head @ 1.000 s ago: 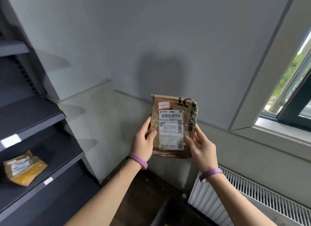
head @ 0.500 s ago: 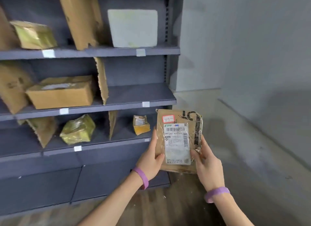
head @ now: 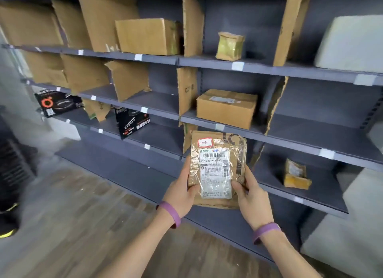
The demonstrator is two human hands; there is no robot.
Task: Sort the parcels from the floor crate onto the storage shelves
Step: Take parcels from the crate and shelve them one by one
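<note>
Brown flat parcel (head: 217, 170), label up, sits gripped at its lower edge between left hand (head: 182, 192) and right hand (head: 251, 197), thumbs on top, held in front of the grey shelves (head: 290, 130). Behind it a cardboard box (head: 227, 108) rests on the middle shelf.

Brown parcel (head: 217, 170) with white barcode label (head: 214, 172) and red-edged sticker (head: 205, 142); purple wristbands (head: 169, 213); dark grey shelves (head: 310, 134); tan cardboard dividers (head: 191, 23).

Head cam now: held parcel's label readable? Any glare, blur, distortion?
Head view: brown parcel sharp, its label number legible despite glare on the crinkled tape; left hand and right hand in focus; floor at left smeared; shelf edges bow from wide-angle distortion.
</note>
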